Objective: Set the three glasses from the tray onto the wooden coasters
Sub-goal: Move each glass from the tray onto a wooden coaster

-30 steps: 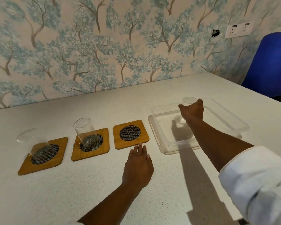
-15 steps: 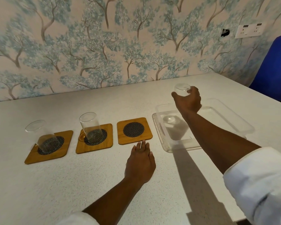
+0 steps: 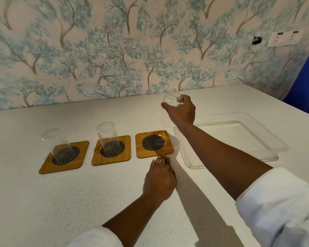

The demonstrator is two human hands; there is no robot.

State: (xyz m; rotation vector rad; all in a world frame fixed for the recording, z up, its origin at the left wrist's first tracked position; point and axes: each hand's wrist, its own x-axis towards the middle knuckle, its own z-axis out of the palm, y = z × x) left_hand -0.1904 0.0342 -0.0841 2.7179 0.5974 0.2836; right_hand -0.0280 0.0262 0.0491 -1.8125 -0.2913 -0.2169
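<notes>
Three wooden coasters with dark mesh centres lie in a row on the white table. A clear glass (image 3: 58, 146) stands on the left coaster (image 3: 45, 167). A second glass (image 3: 107, 138) stands on the middle coaster (image 3: 127, 155). The right coaster (image 3: 154, 144) carries nothing. My right hand (image 3: 183, 112) holds the third glass (image 3: 168, 111) in the air, above the gap between the right coaster and the clear plastic tray (image 3: 239, 139). My left hand (image 3: 159, 179) rests flat on the table just in front of the right coaster, fingers together.
The tray holds nothing. A blue chair (image 3: 304, 82) stands at the table's far right corner. Tree-patterned wallpaper runs along the table's back edge, with a wall socket (image 3: 284, 38) at upper right.
My right hand lifted the third glass out of the tray and carried it left and up, toward the right coaster. My left hand stayed in front of that coaster.
</notes>
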